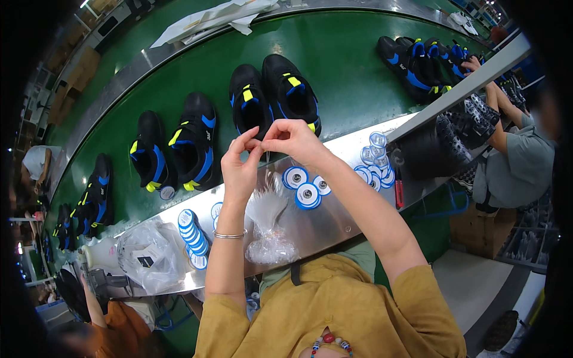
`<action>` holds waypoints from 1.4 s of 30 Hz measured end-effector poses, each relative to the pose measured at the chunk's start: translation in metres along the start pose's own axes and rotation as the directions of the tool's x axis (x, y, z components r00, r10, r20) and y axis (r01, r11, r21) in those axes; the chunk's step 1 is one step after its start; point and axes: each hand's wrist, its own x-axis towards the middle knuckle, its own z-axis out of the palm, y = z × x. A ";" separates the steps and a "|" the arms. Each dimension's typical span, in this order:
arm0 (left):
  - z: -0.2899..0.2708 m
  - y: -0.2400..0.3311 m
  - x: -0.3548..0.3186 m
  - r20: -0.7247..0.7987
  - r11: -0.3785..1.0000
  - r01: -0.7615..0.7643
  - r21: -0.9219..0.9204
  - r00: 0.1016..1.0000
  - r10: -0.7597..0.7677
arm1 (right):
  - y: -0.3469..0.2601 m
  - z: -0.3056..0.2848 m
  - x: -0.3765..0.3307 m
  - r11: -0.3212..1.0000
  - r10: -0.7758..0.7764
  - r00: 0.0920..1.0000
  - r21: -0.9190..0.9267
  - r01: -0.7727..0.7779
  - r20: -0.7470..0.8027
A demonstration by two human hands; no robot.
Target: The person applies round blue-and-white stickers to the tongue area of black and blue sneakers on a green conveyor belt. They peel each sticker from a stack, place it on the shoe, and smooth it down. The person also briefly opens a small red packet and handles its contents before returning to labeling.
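Head cam, looking down: both hands are meeting over the steel ledge (334,215) beside the green conveyor (334,53). The left hand (240,167) and right hand (292,138) are pinching fingertips together narrowly on something tiny between them. Honestly can't tell what it is, probably one of the thin clear ties from the bundle (267,209) that's fanning out right below. Round blue-and-white tags (307,194) are lying loose just beside the bundle, with more stacked at left (192,234). Black shoes with blue and yellow trim (274,98) are riding along the belt behind the hands. To my eye, what's mattering here is keeping that pinch light and holding the piece close above the ledge, so a slip lands there.
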 end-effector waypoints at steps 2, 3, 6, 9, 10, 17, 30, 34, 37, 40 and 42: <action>-0.002 0.001 -0.003 -0.002 0.997 -0.042 0.058 0.999 0.042 | -0.005 -0.001 -0.008 1.000 -0.001 0.997 0.013 0.002 -0.075; -0.003 0.002 -0.005 -0.002 0.994 -0.063 0.087 0.998 0.063 | -0.006 0.002 -0.016 0.999 -0.013 0.989 0.032 0.018 -0.148; -0.006 0.001 -0.010 -0.065 0.994 -0.049 0.095 0.996 0.056 | 0.009 -0.008 -0.034 0.992 0.006 0.965 -0.123 -0.039 -0.264; -0.007 -0.007 -0.014 -0.091 0.992 -0.057 0.117 0.994 0.067 | 0.020 0.005 -0.050 0.769 0.016 0.980 -0.624 -0.139 -0.198; -0.007 -0.007 -0.015 -0.097 0.990 -0.064 0.125 0.992 0.076 | 0.020 0.013 -0.052 0.660 -0.005 0.985 -0.741 -0.125 -0.170; -0.002 0.014 -0.041 -0.174 0.874 -0.123 0.469 0.958 0.228 | 0.036 0.045 -0.040 0.292 -0.001 0.998 -0.954 -0.064 -0.067; 0.026 0.004 -0.131 0.241 0.649 -0.193 0.736 0.970 0.017 | 0.029 0.019 -0.067 0.999 -0.025 0.979 0.037 0.033 -0.200; 0.025 0.000 -0.133 0.265 0.637 -0.197 0.745 0.964 -0.012 | 0.009 -0.001 -0.068 0.899 -0.001 0.918 0.402 0.174 -0.396; 0.026 0.002 -0.132 0.272 0.653 -0.189 0.734 0.962 -0.027 | -0.012 -0.035 -0.079 0.833 0.015 0.878 0.491 0.254 -0.479; 0.028 0.018 -0.128 0.255 0.635 -0.211 0.743 0.967 0.022 | -0.026 -0.070 -0.102 0.900 0.056 0.838 0.391 0.194 -0.544; 0.033 0.033 -0.121 0.247 0.621 -0.257 0.740 0.963 0.105 | -0.025 -0.084 -0.119 0.925 0.114 0.838 0.365 0.107 -0.534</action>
